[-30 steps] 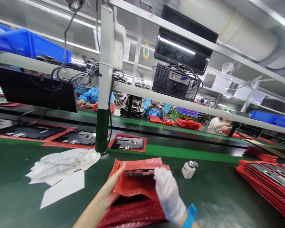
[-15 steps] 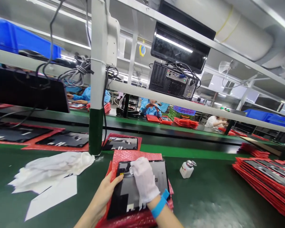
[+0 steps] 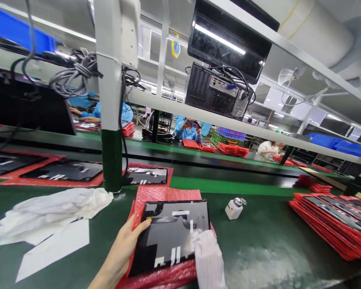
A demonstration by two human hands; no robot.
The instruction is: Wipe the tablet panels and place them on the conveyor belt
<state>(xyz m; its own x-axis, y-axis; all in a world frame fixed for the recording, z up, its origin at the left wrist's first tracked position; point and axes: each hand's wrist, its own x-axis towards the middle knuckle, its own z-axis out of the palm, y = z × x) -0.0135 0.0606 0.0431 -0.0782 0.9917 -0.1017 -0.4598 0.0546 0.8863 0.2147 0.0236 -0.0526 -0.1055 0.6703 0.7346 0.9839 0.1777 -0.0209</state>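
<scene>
A flat black-and-grey screen panel [image 3: 165, 237] with white strips lies tilted on red bubble-wrap pouches [image 3: 168, 194]. Bare, my left hand [image 3: 124, 245] grips the panel's left edge, thumb on top and fingers hidden beneath with the bubble wrap. My right hand [image 3: 209, 257], in a white glove, is at the panel's lower right edge. Its fingertips are blurred, so whether they hold anything does not show. To the right of the panel stands a small white bottle [image 3: 234, 209] with a metal top.
Crumpled white cloth [image 3: 54, 208] and a white sheet [image 3: 55, 249] lie at left. Behind are more panels [image 3: 146, 176] on red wrap and a green-and-white post [image 3: 111, 160]. A tall stack of red-wrapped panels [image 3: 331, 228] stands right. Co-workers [image 3: 188, 130] sit beyond the bench.
My right hand has moved from the panel's upper middle down to its lower right edge, uncovering white strips. My left hand keeps its hold. The view has shifted slightly right.
</scene>
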